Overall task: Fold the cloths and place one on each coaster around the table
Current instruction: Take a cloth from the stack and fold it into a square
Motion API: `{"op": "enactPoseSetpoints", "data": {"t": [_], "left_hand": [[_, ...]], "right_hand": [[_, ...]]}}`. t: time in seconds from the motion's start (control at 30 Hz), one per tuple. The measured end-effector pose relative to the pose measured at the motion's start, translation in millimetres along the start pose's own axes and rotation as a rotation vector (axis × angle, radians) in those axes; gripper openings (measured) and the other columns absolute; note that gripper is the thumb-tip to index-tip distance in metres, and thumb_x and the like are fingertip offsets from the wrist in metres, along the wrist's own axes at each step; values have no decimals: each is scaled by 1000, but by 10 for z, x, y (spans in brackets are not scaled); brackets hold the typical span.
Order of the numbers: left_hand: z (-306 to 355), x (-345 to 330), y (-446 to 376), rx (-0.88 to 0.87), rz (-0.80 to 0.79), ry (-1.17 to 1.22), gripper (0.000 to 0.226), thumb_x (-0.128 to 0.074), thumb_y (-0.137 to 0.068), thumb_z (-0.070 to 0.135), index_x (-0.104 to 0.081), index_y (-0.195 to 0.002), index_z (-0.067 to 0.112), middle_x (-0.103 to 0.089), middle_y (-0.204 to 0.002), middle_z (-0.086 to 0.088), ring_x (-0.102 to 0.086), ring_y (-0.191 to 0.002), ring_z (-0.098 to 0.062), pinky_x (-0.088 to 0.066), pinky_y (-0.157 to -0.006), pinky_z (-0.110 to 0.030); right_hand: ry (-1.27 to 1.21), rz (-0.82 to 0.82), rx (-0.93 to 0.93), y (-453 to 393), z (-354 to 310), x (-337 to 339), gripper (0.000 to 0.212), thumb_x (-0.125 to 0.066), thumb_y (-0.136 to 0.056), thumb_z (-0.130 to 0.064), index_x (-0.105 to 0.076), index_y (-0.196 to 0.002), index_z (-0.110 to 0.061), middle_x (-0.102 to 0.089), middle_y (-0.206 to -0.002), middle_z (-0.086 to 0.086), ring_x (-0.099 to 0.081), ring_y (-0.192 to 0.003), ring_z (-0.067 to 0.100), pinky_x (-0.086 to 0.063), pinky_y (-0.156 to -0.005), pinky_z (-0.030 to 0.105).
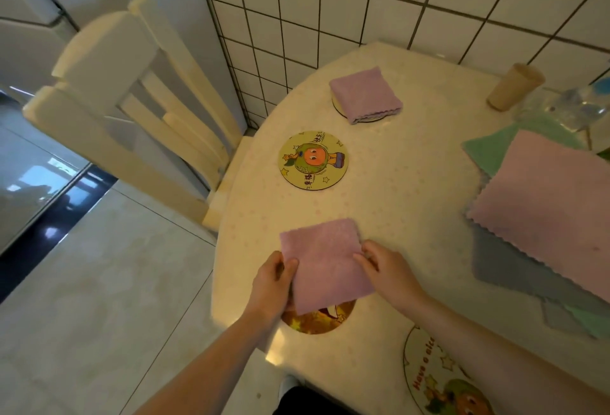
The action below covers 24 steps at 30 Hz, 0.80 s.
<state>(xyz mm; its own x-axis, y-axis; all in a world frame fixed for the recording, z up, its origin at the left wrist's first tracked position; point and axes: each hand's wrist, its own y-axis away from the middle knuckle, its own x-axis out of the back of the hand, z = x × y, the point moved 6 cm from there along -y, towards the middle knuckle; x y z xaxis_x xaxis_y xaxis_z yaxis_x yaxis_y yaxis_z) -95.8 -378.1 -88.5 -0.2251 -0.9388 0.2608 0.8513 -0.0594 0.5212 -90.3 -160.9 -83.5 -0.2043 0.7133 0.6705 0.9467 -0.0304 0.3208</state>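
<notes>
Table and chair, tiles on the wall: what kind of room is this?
Probably a home dining corner or kitchen. A round table with cartoon coasters stands against a tiled wall, with a cream wooden chair pulled up.

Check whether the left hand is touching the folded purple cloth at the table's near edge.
Touching. The head view shows the left hand gripping the folded purple cloth's left edge, thumb lying on top of the fabric.

A round cream table stands against a wall of white square tiles with dark grout; a cream wooden chair is tucked beside it on the left; the pale tiled floor shines; glossy panels at far left reflect light.
</notes>
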Motion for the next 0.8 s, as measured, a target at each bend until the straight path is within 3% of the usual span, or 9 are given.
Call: {"op": "enactPoseSetpoints", "data": {"t": [0.07, 0.23, 0.33, 0.53, 0.7, 0.8], "left_hand": [[-3, 1, -85, 22, 31, -62, 20, -46, -98, 36, -57, -91, 21, -64, -85, -5, -63, -80, -23, -56, -70, -44], [-21, 88, -150, 118, 235, -244, 26, -53, -93, 42, -53, -86, 17, -62, -77, -1, -61, -70, -20, -55, -68, -43], [-5, 125, -60, 101, 298, -358, 28, -57, -89, 48, -53, -87, 21, -62, -76, 4, -59, -68, -14, -54, -64, -37], [40, -38, 21, 151, 237, -400, 30, -68, -82, 38, -51, -97, 19, -55, -83, 9, -51, -72, -8, -37, -53, -18], [-49, -84, -70, 371, 158, -187, 29, -73, -78, 27, -57, -99, 14, -61, -87, 2, -57, -79, -13, -51, -68, -30], [72, -86, -92, 344, 98, -94, 23, -72, -77, 20, -62, -96, 13, -65, -92, -5, -61, -84, -18, -56, -78, -39]], "right_hand": [[49, 7, -36, -46, 41, -23, 23, -50, -95, -35, -46, -73, -30, -50, -60, -10, -46, -54, 3, -34, -51, 23], [93, -4, -187, -185, 125, -55, 24, -52, -90, -44, -56, -85, -20, -62, -76, -5, -60, -70, 15, -54, -66, 38], [106, 20, -201, -188, 129, 3, 24, -55, -88, -46, -54, -89, -22, -62, -78, -7, -61, -71, 13, -55, -65, 38], [219, -9, -162, -254, 47, -3, 22, -60, -85, -43, -53, -90, -23, -64, -82, -4, -61, -74, 16, -54, -67, 37], [252, -67, -161, -292, 36, 11, 23, -60, -87, -41, -51, -94, -21, -63, -88, -3, -61, -79, 17, -53, -68, 34], [234, -134, -171, -344, -7, 81, 24, -60, -86, -35, -50, -101, -19, -62, -94, 0, -60, -82, 18, -52, -70, 35]]}}
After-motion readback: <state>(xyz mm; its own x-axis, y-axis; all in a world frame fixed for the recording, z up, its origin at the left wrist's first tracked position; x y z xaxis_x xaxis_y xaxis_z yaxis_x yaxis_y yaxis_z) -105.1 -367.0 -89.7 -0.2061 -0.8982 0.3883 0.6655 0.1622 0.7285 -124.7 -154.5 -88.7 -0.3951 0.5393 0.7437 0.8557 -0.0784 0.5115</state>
